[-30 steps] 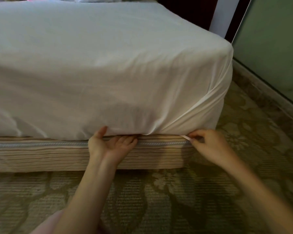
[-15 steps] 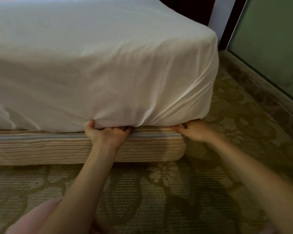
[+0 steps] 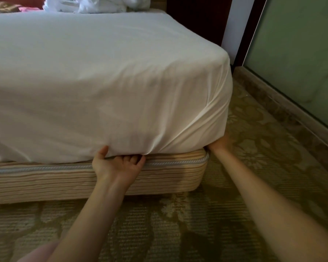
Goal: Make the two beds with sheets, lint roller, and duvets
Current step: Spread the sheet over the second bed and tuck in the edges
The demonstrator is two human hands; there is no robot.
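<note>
The white sheet is lying stretched across the top and hanging down the near side, with folds running diagonally towards its near right corner, and its lower edge is meeting the striped base beneath it. The patterned carpet is spreading out under and in front of you, reaching a green panel on the right. A heap of white bedding is sitting at the far end, beyond the sheet. Your left hand is turning palm up at the sheet's lower edge, just left of the corner; its thumb is pressing the outside of the cloth while its fingers are curling up underneath, so you are gripping the sheet there. Your right hand is reaching in at the corner itself, blurred and mostly hidden under the cloth, so I cannot tell whether it is grasping anything.
</note>
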